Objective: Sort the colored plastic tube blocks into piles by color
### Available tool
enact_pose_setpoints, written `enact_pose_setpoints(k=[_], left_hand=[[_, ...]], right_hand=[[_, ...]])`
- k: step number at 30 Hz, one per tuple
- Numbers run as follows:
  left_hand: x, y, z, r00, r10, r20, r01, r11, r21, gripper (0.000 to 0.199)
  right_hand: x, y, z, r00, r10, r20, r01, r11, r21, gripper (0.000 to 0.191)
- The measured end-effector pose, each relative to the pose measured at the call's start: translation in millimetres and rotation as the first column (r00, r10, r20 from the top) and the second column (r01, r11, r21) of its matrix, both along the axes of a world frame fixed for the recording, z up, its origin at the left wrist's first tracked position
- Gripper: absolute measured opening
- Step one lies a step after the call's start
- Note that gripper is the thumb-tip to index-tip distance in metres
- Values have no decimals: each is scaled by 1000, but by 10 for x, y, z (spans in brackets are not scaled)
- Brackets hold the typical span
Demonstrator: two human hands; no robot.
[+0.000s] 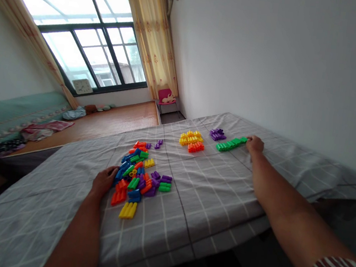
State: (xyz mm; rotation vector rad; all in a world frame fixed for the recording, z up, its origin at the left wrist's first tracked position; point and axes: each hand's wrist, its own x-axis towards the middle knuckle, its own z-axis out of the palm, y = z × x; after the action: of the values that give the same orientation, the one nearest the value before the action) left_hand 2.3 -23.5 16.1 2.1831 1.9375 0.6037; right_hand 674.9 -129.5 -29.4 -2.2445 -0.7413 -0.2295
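At the left edge of a mixed heap of coloured plastic pieces (141, 184), my left hand (105, 181) has its fingertips against blue pieces (122, 171); whether it grips one is hidden. My right hand (255, 144) is closed at the right end of a row of green pieces (230, 144), its fingers on the last green piece. Just behind the green row lies a purple group (217, 134). Yellow pieces (190, 138) are grouped to the left of it, with orange pieces (196, 147) touching their front. A yellow piece (127, 210) lies at the heap's near end.
A grey checked cloth (166, 219) covers the table. Behind it are a wooden platform (123, 122), a pink chair (165, 97), a window and curtains. A white wall (257, 52) rises along the right. A square clock (82, 86) stands by the window.
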Motion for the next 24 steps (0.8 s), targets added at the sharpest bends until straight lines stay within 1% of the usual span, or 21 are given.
enact_pose_setpoints(k=[4, 7, 9, 13, 16, 18, 20, 22, 24], left_hand=[[-1, 6, -7, 1000, -3, 20, 4, 1000, -13, 42], [3, -9, -7, 1000, -14, 25, 14, 1000, -8, 42], [5, -19, -7, 1000, -23, 21, 23, 1000, 5, 41], [2, -20, -11, 1000, -21, 13, 21, 1000, 8, 41], [-4, -7, -19, 1000, -16, 0, 16, 1000, -1, 42], [-8, 1, -27, 1000, -19, -1, 19, 1000, -6, 43], [-10, 6, -34, 1000, -21, 4, 21, 1000, -7, 42], [-8, 7, -38, 1000, -20, 6, 20, 1000, -2, 41], [-4, 6, -39, 1000, -13, 3, 13, 1000, 4, 40]], right_hand=[[12, 0, -26, 999, 25, 25, -25, 1000, 10, 32], [26, 5, -37, 999, 20, 35, -21, 1000, 11, 31], [31, 11, -38, 999, 23, 41, -23, 1000, -19, 33], [33, 17, -46, 996, 78, 43, -72, 989, -132, 39], [30, 14, -69, 994, 91, 62, -80, 984, -158, 41], [26, 10, -82, 995, 82, 65, -72, 987, -141, 39], [20, 3, -75, 999, 34, 38, -30, 995, -96, 37], [19, -19, -39, 999, -36, -18, 35, 999, -26, 36], [26, -67, 27, 994, -57, -92, 60, 998, 30, 33]])
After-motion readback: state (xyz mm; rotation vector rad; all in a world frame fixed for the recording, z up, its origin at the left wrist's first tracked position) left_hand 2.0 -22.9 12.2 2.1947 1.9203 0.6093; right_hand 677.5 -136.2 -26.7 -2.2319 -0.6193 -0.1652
